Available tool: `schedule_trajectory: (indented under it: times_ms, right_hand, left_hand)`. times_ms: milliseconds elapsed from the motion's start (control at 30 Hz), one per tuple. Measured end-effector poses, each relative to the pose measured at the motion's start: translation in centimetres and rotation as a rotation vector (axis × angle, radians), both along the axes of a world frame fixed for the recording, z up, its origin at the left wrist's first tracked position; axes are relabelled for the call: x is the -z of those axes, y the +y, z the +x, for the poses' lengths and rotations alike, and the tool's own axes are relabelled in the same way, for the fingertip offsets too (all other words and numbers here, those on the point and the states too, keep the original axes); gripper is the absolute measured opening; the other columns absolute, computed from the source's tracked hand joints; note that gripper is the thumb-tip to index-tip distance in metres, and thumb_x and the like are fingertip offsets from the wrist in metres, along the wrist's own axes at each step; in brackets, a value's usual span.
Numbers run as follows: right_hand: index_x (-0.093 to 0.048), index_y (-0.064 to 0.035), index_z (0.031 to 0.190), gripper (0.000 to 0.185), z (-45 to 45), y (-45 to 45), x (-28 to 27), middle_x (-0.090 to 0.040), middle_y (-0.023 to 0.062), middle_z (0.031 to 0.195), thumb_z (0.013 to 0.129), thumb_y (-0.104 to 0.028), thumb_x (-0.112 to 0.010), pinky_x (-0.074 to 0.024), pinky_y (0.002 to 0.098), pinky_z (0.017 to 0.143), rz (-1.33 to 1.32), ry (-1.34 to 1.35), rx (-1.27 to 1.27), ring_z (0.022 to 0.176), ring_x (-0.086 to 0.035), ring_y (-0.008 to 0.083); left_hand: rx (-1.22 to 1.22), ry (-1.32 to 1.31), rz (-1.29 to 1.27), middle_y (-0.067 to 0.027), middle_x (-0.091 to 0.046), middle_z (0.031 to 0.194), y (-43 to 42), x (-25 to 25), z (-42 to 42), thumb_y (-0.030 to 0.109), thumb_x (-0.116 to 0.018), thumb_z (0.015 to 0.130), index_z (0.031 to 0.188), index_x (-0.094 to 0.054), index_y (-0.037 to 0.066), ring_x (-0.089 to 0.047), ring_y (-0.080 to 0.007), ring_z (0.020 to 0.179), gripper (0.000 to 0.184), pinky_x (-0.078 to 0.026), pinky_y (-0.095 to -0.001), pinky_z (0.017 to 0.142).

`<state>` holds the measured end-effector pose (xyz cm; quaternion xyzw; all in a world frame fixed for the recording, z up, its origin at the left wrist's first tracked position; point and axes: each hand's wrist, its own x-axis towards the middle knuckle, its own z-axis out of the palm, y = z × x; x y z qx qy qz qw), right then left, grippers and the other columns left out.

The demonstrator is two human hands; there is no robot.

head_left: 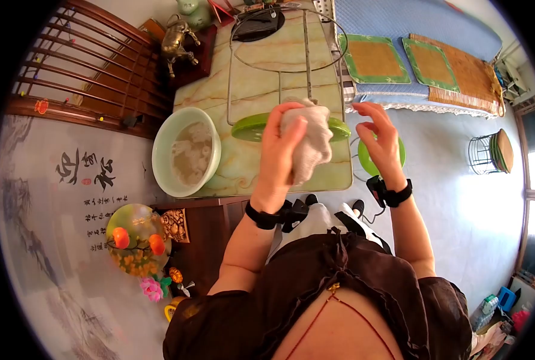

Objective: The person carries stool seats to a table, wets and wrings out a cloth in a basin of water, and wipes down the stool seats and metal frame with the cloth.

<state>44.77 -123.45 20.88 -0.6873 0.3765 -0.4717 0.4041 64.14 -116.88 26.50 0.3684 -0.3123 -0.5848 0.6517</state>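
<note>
My left hand is closed around a pale, crumpled cloth in front of a round green stool seat. The cloth and hand hide the middle of that seat, which shows nearly edge-on. Thin metal legs and a ring extend from the seat away from me, over the marble-patterned table. To the right of the seat, my right hand is raised with fingers apart and bent, holding nothing. Whether it touches the stool's edge is hard to see; a gap appears between them.
A pale green basin of cloudy water stands at the table's left edge. Below my right hand another green stool is on the floor. A bull figurine, a wooden railing and a daybed lie farther off.
</note>
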Motion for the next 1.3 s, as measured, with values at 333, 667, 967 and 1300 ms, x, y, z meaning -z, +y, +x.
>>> schedule_trajectory:
  times_ms: [333,667,967,1300]
  right_hand:
    - [-0.042,0.0075,0.131,0.054,-3.5,2.8,-4.0,-0.055,0.0143,0.12,0.09,-0.023,-0.062,-0.0444,0.0313,0.093,0.351,-0.372,-0.201,0.112,-0.054,0.0192]
    - [-0.053,0.0048,0.12,0.033,-1.7,-0.5,1.1,-0.063,0.0103,0.107,0.092,-0.013,-0.056,-0.047,0.0275,0.086,0.537,-0.671,-0.002,0.096,-0.061,0.0158]
    - [-0.058,-0.0026,0.117,0.039,8.7,0.1,1.0,-0.06,0.0107,0.097,0.079,-0.009,-0.065,-0.0474,0.0316,0.077,-0.338,0.161,0.021,0.089,-0.06,0.0212]
    - [-0.062,0.0014,0.107,0.028,5.4,0.7,9.4,-0.066,0.0145,0.087,0.083,-0.013,-0.061,-0.0495,0.0326,0.071,0.199,-0.148,0.238,0.076,-0.063,0.0276]
  left_hand:
    - [0.049,-1.049,-0.735,-0.0148,-0.047,0.129,-2.6,0.1,-7.8,-0.005,-0.073,0.063,0.135,-0.044,0.006,-0.047,-0.0338,0.116,0.079,-0.041,-0.0419,0.096]
    - [-0.626,-1.413,-0.287,-0.0112,-0.061,0.096,-3.6,3.7,4.7,0.016,-0.062,0.085,0.104,-0.06,0.005,-0.054,-0.031,0.093,0.022,-0.041,-0.0421,0.087]
    - [-0.543,-1.747,-0.278,-0.0025,-0.064,0.081,-3.4,6.7,5.1,0.025,-0.06,0.086,0.08,-0.065,0.01,-0.054,-0.0252,0.081,0.017,-0.033,-0.0428,0.092]
    - [-0.34,-1.814,-0.344,0.0001,-0.06,0.085,-1.6,4.5,5.4,0.027,-0.074,0.073,0.086,-0.063,0.012,-0.053,-0.0231,0.087,0.022,-0.031,-0.0435,0.093]
